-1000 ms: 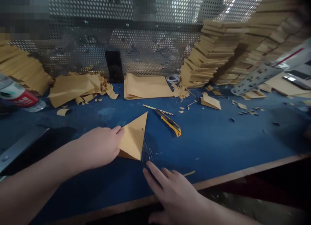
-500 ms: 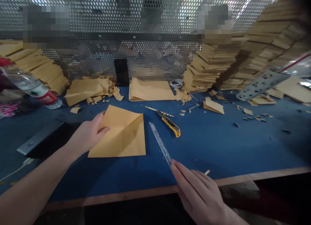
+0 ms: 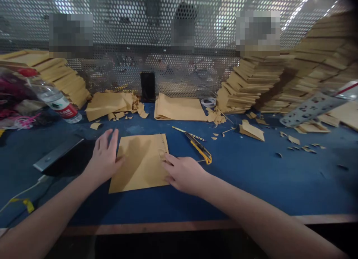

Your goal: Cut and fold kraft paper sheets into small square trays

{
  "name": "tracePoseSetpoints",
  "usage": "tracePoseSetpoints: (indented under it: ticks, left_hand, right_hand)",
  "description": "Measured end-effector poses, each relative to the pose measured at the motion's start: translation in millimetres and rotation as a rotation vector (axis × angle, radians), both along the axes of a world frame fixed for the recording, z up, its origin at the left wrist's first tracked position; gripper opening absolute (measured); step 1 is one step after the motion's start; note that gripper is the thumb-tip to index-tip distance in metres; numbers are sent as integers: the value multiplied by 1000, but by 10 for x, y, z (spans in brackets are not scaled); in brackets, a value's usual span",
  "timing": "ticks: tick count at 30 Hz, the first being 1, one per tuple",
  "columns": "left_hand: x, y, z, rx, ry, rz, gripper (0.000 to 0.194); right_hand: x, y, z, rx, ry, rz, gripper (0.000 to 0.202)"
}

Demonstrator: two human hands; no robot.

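A brown kraft paper piece [image 3: 140, 164] lies flat on the blue table in front of me. My left hand [image 3: 104, 156] is open at its left edge, fingers spread and raised, with the thumb over the paper. My right hand [image 3: 184, 173] is at the right edge, its fingers closed on a clear ruler [image 3: 164, 142]. The ruler lies along that edge of the paper, and its lower part is hidden by the fingers. Just right of the paper are a yellow utility knife [image 3: 201, 150] and a thin pencil-like stick [image 3: 187, 133].
Behind the paper are a folded kraft stack [image 3: 180, 108], paper scraps [image 3: 140, 108] and an upright phone [image 3: 148, 86]. Tall kraft piles [image 3: 251, 83] rise at right. A water bottle [image 3: 63, 108], a dark device with a cable [image 3: 64, 156] and a patterned tumbler [image 3: 310, 109] stand or lie around.
My right hand has carried the clear ruler left onto the paper's right edge. The paper, lifted and creased before, now lies flat, and my left hand has let go of it and spread its fingers.
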State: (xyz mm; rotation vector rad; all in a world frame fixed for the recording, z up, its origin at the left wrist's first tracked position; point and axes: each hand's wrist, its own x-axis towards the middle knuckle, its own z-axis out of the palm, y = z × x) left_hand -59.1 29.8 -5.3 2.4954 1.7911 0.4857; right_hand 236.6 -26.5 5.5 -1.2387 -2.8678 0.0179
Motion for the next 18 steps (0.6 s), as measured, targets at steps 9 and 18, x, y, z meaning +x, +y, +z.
tracePoseSetpoints:
  ticks: [9, 18]
  left_hand:
    - [688, 246, -89, -197, 118, -481, 52]
    - [923, 357, -143, -137, 147, -529, 62]
  right_hand:
    - [33, -38, -64, -132, 78, -19, 69]
    - [735, 578, 270, -65, 481, -400, 42]
